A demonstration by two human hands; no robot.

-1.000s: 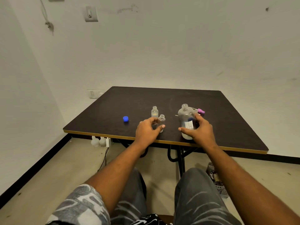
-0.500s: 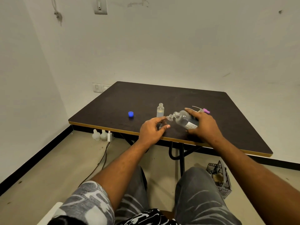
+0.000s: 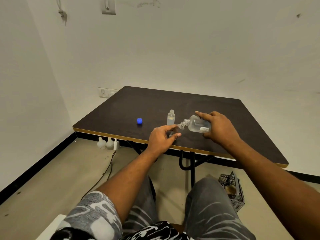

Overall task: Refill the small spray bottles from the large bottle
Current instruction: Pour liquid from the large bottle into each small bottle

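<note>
Notes large bottle tilted above table, right hand clamped round its body, mouth at small spray bottle pinched between left hand fingertips; judges it light, rigid, probably slippery, best gripped mid-body; cannot read print on white label.

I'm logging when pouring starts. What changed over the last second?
The right hand tipped the large bottle from upright leftward, neck toward the small bottle that the left hand holds, itself now tilted. Both grips are unchanged. The other small bottle and blue cap stayed put.
</note>
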